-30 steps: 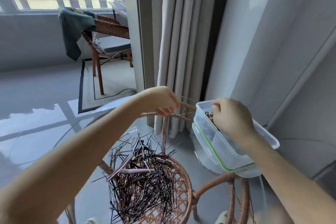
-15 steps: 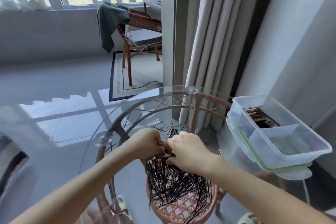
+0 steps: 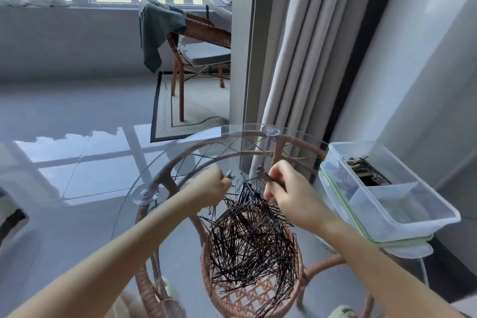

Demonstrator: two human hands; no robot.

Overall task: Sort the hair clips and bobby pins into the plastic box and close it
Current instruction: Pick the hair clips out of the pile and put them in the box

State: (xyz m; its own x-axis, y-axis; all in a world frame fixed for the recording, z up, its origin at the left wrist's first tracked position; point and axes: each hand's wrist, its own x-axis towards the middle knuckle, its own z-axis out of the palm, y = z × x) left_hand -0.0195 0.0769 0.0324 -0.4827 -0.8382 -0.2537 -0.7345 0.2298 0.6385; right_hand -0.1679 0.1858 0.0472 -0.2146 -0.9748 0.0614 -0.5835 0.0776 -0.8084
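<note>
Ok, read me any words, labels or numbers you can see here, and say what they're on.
None: no readable text anywhere.
The plastic box shows no label or brand.
The pile of bobby pins and the rug carry no writing, only a dotted border.

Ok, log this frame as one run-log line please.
phase: picking clips | left hand: pinching a clip | right hand: holding a brown clip | bobby pins: piled on glass table | plastic box: open, far compartment partly filled
</note>
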